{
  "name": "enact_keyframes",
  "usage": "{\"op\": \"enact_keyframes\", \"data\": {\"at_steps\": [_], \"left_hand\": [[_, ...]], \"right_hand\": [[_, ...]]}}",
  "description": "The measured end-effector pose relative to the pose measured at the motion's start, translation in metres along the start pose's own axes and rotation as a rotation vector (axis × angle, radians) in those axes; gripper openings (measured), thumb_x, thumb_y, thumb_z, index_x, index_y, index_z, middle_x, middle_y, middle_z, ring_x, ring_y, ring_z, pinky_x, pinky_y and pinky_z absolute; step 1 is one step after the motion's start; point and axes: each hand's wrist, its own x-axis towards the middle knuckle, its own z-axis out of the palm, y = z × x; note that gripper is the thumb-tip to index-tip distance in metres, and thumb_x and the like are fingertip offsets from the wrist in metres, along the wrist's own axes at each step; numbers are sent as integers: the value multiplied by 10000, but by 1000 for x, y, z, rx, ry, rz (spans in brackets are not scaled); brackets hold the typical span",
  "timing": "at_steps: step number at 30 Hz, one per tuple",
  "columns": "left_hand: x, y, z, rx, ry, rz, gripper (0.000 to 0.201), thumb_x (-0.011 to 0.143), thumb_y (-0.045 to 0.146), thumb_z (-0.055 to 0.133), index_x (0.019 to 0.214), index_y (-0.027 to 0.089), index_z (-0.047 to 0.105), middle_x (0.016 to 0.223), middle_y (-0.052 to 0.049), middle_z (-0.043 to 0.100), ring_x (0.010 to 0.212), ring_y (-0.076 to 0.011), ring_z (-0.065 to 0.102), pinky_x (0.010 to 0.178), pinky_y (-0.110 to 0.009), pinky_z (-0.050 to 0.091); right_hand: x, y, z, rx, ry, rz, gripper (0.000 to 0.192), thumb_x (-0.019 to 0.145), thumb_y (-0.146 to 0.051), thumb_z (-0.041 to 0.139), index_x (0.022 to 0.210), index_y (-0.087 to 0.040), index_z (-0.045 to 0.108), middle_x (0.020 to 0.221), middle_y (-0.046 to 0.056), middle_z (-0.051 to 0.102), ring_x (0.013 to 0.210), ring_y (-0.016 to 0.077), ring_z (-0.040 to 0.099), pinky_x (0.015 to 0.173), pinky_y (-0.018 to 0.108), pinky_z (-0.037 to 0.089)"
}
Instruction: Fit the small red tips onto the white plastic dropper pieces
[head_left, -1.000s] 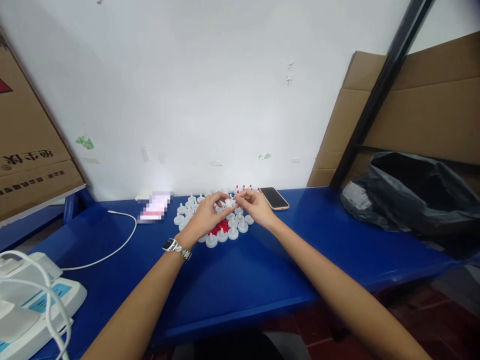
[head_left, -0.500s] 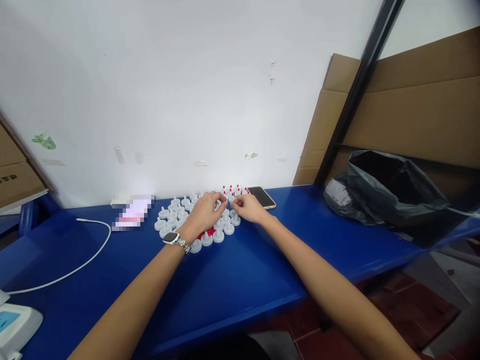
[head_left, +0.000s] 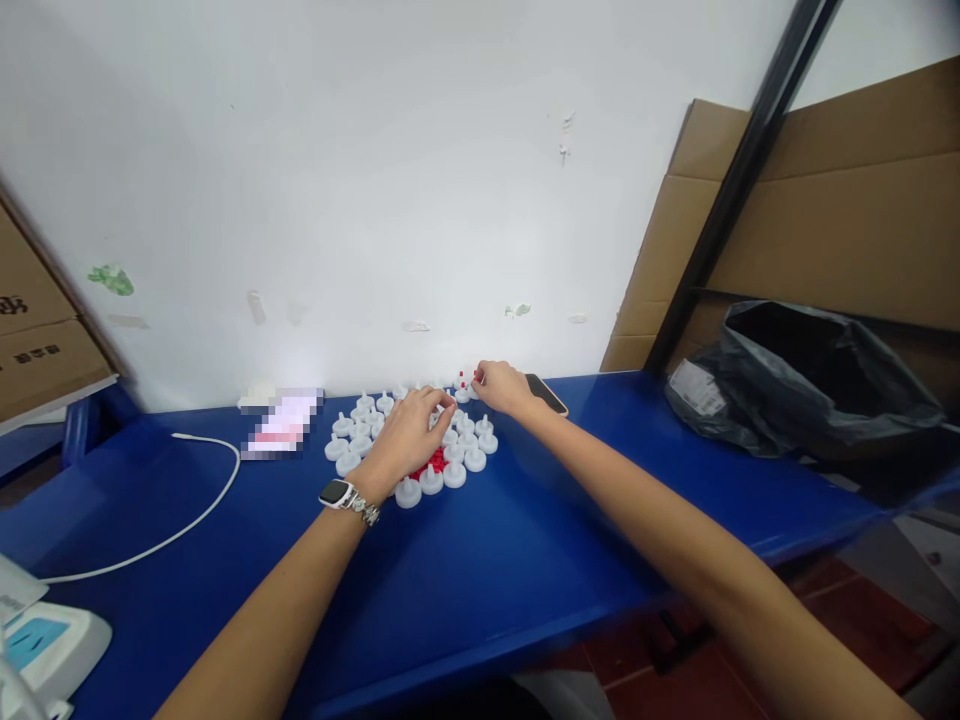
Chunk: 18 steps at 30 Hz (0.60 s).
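White nozzle caps [head_left: 475, 458], round with pointed spouts, stand in a cluster on the blue table. Small red tips [head_left: 439, 460] lie in a pile among them, partly covered by my left hand [head_left: 414, 425]. That hand, with a watch at its wrist, hovers over the cluster with thumb and forefinger brought together; whatever is between them is too small to make out. At the back, the fingers of my right hand [head_left: 504, 385] pinch a white nozzle cap with a red tip, mostly hidden by the fingers. Beside it are other red-tipped caps [head_left: 462, 392].
A phone [head_left: 546, 393] lies behind my right wrist. Farther right sits a dark plastic bag [head_left: 810, 370] by cardboard [head_left: 652, 240]. On the left are a blurred-out pink sheet [head_left: 289, 420], a white cable [head_left: 217, 500] and a white device [head_left: 64, 640]. A white wall [head_left: 420, 200] rises behind.
My right hand has moved back from the plain caps to the red-tipped ones, now covering several of them. My left hand stays over the cluster. The whole view has shifted slightly.
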Motion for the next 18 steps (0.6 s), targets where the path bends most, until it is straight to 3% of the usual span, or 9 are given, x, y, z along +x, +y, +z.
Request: {"op": "enact_keyframes", "data": {"at_steps": [3,6,8,13,18], "left_hand": [[-6,2,-8,-24,58,-13,279,972,397,443,1141,219,576,1119,-76,617,973,-237,594,882,-409,467],[-14,5,-14,-48,99,-25,419,944,441,500,1299,219,476,1242,-103,566,982,-233,601,865,-403,486],[-19,8,-16,-81,89,-28,446,938,453,512,1319,227,458,1221,-98,582,986,-231,609,841,-389,496],[-23,12,-17,-184,54,-55,361,950,451,500,1228,222,517,941,-45,651,909,-213,626,794,-355,488],[-22,19,-22,-215,52,54,383,935,395,545,1276,224,507,1020,-50,634,913,-192,599,780,-321,473]], "right_hand": [[-18,-11,-8,339,79,-1,145,864,-325,567,833,-188,603,839,82,709,754,189,640,671,284,442],[-40,-29,-8,802,29,-53,245,884,-423,548,797,-195,533,696,25,665,604,133,577,591,245,424],[-54,-41,-3,997,-8,-54,326,880,-518,535,783,-210,494,626,-16,608,513,110,499,521,231,386],[-73,-53,14,1008,29,-56,409,922,-571,429,713,-220,442,566,-49,452,487,102,397,470,231,318],[-77,-47,19,1002,54,-71,458,951,-568,343,669,-215,422,557,-37,406,512,114,397,486,246,313]]}}
